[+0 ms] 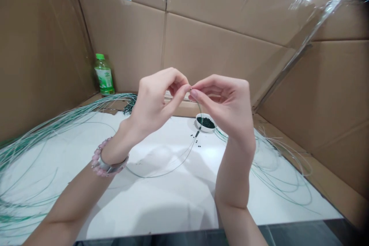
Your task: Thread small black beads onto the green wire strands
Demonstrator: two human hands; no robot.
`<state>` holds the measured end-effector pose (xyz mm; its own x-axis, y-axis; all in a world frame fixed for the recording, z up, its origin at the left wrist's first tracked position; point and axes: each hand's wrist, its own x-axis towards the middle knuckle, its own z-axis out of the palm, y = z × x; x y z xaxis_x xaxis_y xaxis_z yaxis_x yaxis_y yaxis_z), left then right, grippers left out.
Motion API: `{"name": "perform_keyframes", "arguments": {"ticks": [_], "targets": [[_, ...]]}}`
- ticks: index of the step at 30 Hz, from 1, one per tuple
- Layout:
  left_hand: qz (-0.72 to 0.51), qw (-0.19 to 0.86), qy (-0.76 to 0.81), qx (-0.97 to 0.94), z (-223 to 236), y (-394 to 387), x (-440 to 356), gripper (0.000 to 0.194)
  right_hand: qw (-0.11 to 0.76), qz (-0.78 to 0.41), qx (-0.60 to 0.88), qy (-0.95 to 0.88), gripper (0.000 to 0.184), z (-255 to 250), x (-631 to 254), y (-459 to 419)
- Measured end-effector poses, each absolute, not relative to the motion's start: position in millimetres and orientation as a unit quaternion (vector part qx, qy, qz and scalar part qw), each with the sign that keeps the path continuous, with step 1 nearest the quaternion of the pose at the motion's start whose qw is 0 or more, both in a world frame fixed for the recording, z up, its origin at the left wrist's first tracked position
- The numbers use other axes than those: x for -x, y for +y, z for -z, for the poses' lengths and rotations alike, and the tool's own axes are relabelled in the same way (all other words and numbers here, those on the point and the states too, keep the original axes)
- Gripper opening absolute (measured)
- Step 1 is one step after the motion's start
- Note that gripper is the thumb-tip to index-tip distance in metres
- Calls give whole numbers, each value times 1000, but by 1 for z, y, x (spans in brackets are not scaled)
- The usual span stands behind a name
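Both hands are raised over the near side of the dish, fingertips meeting in the middle. The left hand [157, 100] comes in from the left with thumb and forefinger pinched together; whatever is between those tips is too small for me to make out. The right hand [232, 103] mirrors it, thumb and finger closed as well, and the strand [201, 112] seems to come out of that pinch, though the fingers cover its end. From there the strand drops below the fingertips, its visible upper length closer to upright than level, and much nearer the right hand's tips than the left palm. Some dark pieces [197, 133] sit on it low down, just beside the white dish [207, 130] of dark beads. Below them, finer lines curve away to the left across the white sheet [173, 207], toward the left wrist with its pink bracelet [96, 157]. A few loose beads [199, 146] lie on the near side of the dish. A thick green bundle [57, 121] spreads along the left, more loose strands [284, 188] curl at the right, and a green bottle [104, 77] stands at the far left against the cardboard [127, 38].
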<state>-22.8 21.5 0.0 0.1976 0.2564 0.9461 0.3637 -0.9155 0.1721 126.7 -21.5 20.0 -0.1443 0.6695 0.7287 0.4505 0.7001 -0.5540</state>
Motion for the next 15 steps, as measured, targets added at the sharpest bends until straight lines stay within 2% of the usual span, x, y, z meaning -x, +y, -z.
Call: {"name": "perform_keyframes", "arguments": {"ticks": [4, 10, 12, 15], "targets": [[611, 2, -188, 769, 2, 24, 21, 18, 542, -74, 369, -751, 8, -20, -127, -20], [607, -152, -188, 757, 20, 57, 8, 21, 593, -39, 361, -718, 10, -23, -130, -20], [539, -172, -211, 797, 41, 72, -5, 18, 601, -37, 354, -715, 10, -24, -132, -22], [371, -168, -246, 879, 84, 87, -27, 14, 603, -44, 354, -714, 11, -26, -134, -28]]}}
